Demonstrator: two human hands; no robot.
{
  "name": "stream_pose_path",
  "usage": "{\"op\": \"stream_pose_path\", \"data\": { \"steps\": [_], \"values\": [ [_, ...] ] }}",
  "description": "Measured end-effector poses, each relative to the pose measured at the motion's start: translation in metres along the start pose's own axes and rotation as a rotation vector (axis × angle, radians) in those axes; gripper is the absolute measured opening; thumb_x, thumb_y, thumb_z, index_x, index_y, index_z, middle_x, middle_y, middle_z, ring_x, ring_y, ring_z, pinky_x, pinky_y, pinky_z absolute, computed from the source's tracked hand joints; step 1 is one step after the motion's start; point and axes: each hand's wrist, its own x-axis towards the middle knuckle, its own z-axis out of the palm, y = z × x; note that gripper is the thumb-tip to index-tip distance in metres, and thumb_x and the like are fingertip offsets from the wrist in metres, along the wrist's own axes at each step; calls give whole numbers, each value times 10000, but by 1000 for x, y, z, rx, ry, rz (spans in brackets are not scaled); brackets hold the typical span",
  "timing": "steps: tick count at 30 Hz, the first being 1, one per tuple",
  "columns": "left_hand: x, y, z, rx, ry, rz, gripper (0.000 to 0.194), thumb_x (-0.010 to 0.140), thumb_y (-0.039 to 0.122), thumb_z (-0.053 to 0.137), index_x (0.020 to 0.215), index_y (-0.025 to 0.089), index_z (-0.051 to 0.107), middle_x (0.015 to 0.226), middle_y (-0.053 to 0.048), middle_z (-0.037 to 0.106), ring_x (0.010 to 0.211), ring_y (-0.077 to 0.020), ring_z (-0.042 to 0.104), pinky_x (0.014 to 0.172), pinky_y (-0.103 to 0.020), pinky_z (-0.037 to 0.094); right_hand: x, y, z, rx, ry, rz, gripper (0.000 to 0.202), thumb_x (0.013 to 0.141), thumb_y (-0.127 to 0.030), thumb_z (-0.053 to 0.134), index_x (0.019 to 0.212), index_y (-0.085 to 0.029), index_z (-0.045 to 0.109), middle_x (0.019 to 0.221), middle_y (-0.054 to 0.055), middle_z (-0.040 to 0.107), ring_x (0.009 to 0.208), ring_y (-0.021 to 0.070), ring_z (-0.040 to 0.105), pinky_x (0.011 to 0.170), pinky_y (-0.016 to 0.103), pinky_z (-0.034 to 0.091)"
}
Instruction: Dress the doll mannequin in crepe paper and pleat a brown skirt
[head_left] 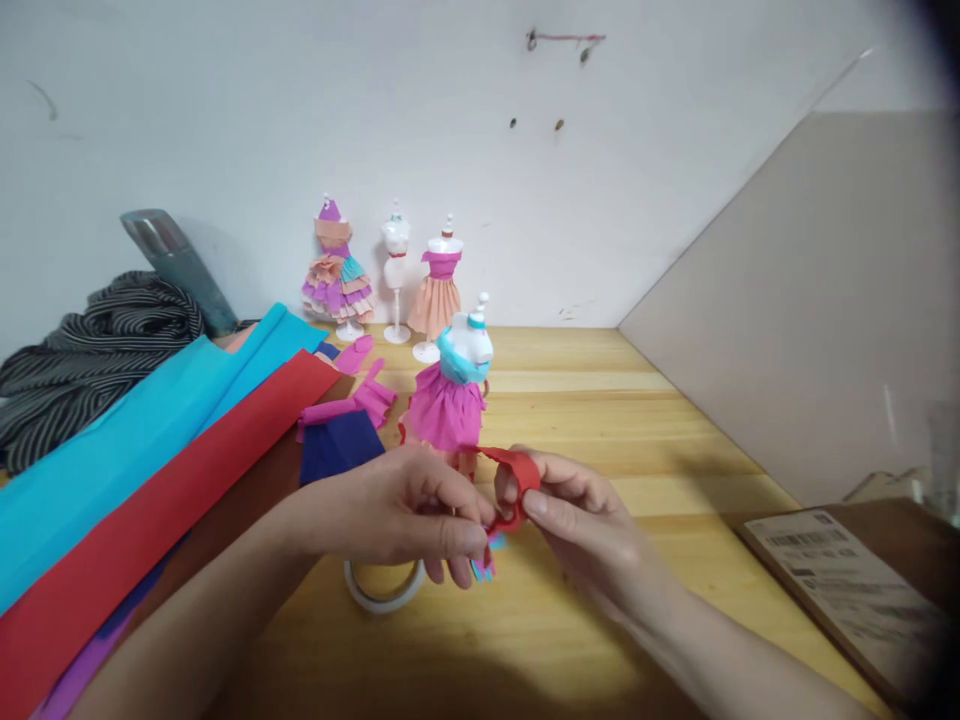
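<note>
A narrow red crepe paper strip (527,470) is bent into a loop between my two hands. My right hand (581,510) pinches the loop between thumb and fingers. At the strip's lower end, the thumb and forefinger of my left hand (420,510) are closed on it. Just beyond the hands stands a small white dress form (469,340) in a turquoise paper top and a magenta paper skirt (448,408). Behind and below my left hand lies a roll of tape (384,603), partly covered. Small pink and blue paper scraps (484,570) show under the hands.
Three more small dress forms stand by the wall, one with a ruffled dress (337,275). Long turquoise (112,430) and red (165,490) crepe paper sheets fill the left, beside striped cloth (97,350) and a bottle (180,265). A labelled brown package (847,570) lies at right.
</note>
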Motion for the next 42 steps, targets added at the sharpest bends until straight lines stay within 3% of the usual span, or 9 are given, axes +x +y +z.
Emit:
{"op": "stream_pose_path", "data": {
  "steps": [3, 7, 10, 15, 21, 24, 28, 36, 42],
  "values": [
    [-12, 9, -8, 96, 141, -23, 306, 839, 426, 638, 842, 126, 695, 581, -6, 642, 481, -74, 563, 479, -155, 452, 5, -7, -2, -18, -39, 44, 258, 747, -409, 758, 748, -158, 699, 717, 51, 659, 659, 149, 594, 636, 277, 489],
    [-18, 12, -17, 135, 392, 91, 264, 839, 376, 631, 791, 122, 687, 638, -28, 651, 573, -90, 585, 473, -145, 413, 13, -15, 2, -48, -262, 243, 327, 744, -443, 754, 711, -137, 642, 641, 42, 668, 571, 132, 627, 586, 272, 524],
    [-12, 5, -20, 26, 251, 39, 252, 826, 336, 618, 689, 127, 640, 654, -44, 667, 634, -123, 637, 485, -157, 443, 19, -19, 10, -183, -411, 370, 365, 737, -463, 738, 670, -135, 593, 589, 6, 620, 480, 91, 575, 496, 230, 500],
    [-3, -7, -24, -54, 13, -74, 156, 799, 249, 574, 682, 146, 583, 683, -11, 659, 510, -91, 630, 417, -151, 407, 24, -25, 23, -473, -473, 409, 238, 779, -320, 664, 648, -147, 566, 533, -44, 530, 422, 37, 455, 405, 151, 390],
    [-10, -2, -30, 111, 62, -87, 161, 772, 226, 572, 633, 146, 578, 570, 14, 604, 504, -84, 584, 502, -170, 453, 28, -36, 22, -536, -433, 246, 238, 804, -361, 651, 702, -169, 555, 560, -55, 456, 444, 47, 423, 387, 163, 345],
    [-19, 6, -35, 329, 200, -46, 202, 805, 220, 548, 621, 140, 570, 602, 9, 596, 576, -86, 566, 552, -171, 432, 29, -34, 13, -467, -412, 225, 289, 794, -429, 675, 836, -152, 605, 611, -34, 517, 470, 58, 459, 427, 186, 384],
    [-27, 15, -39, 677, 409, 43, 209, 813, 213, 540, 622, 132, 570, 632, 9, 549, 603, -93, 492, 568, -198, 377, 30, -23, 1, -499, -256, 180, 328, 763, -468, 697, 729, -161, 588, 578, -23, 528, 451, 78, 469, 432, 217, 415],
    [-23, 31, -51, 874, 402, 173, 245, 825, 181, 511, 582, 149, 514, 605, 19, 453, 588, -95, 388, 563, -221, 311, 37, -22, 2, -960, -85, -402, 200, 857, -240, 557, 675, -179, 612, 558, -9, 562, 503, 106, 477, 496, 241, 391],
    [-7, 41, -79, 841, 476, 132, 271, 796, 156, 513, 528, 162, 467, 513, 42, 347, 497, -73, 310, 494, -239, 208, 51, -19, 7, -990, 28, -577, 177, 857, -233, 577, 684, -195, 575, 579, -22, 537, 516, 109, 460, 513, 250, 381]
  ]
}}
